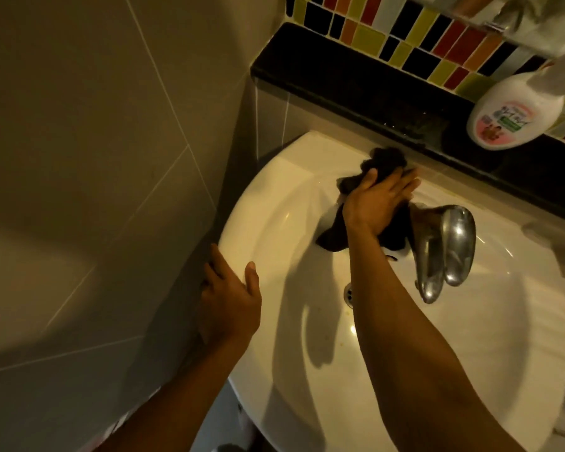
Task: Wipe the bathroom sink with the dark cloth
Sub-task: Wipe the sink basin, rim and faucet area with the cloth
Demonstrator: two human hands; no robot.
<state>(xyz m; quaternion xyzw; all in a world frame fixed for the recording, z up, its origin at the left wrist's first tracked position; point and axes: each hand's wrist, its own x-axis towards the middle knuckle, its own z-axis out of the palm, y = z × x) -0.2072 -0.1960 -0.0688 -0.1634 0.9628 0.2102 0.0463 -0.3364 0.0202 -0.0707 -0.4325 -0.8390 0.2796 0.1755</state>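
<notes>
The white bathroom sink (274, 197) fills the middle of the head view. A dark cloth (385, 161) lies bunched on the sink's back rim, just left of the chrome faucet (444, 249). My right hand (375, 203) presses flat on top of the cloth, fingers spread toward the back ledge, and covers the cloth's middle. My left hand (229, 305) rests on the sink's left rim, thumb on top and fingers over the outer edge. The drain (349, 292) shows partly beside my right forearm.
A black ledge (356, 93) runs behind the sink under multicoloured wall tiles (405, 34). A white soap bottle (516, 112) stands on the ledge at the right. A beige tiled wall (95, 158) closes in tightly on the left.
</notes>
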